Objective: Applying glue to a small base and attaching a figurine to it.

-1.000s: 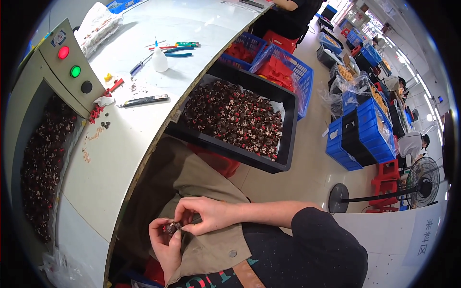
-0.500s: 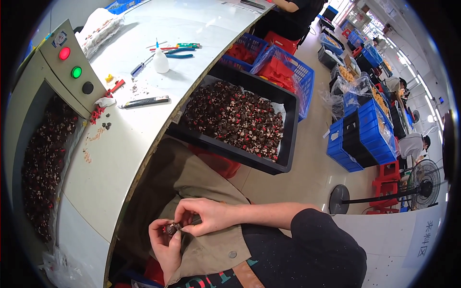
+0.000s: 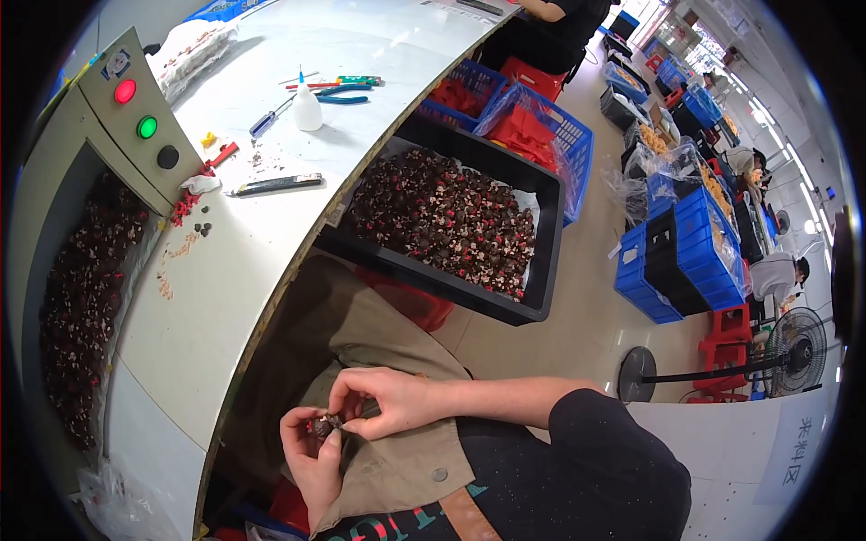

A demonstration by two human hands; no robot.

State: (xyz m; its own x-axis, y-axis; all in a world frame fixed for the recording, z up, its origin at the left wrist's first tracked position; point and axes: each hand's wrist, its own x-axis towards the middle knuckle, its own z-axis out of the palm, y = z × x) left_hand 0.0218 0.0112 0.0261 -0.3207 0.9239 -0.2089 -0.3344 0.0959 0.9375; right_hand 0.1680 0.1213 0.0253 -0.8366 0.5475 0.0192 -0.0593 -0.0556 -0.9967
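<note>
Both hands are together on one thing: a single dark piece [image 3: 321, 427] with red bits, up over the tan apron [image 3: 406, 473], just off the bench's [image 3: 239, 261] right edge. The left hand [image 3: 312, 462] has it between thumb and fingers, and the right hand [image 3: 383, 406] is pinching its other side.

Right along that edge sits one black tray [image 3: 424, 284] of similar pieces, way too many to count, with two blue crates [image 3: 574, 153] of red stuff past its far side.

Up the bench: one white squeeze bottle [image 3: 308, 114], one blue-handled pair of pliers [image 3: 345, 99], one screwdriver [image 3: 264, 123], plus one dark slim tool [image 3: 277, 185] near the right edge. The machine [image 3: 171, 185] at the left edge has three round buttons: red, green, black.
</note>
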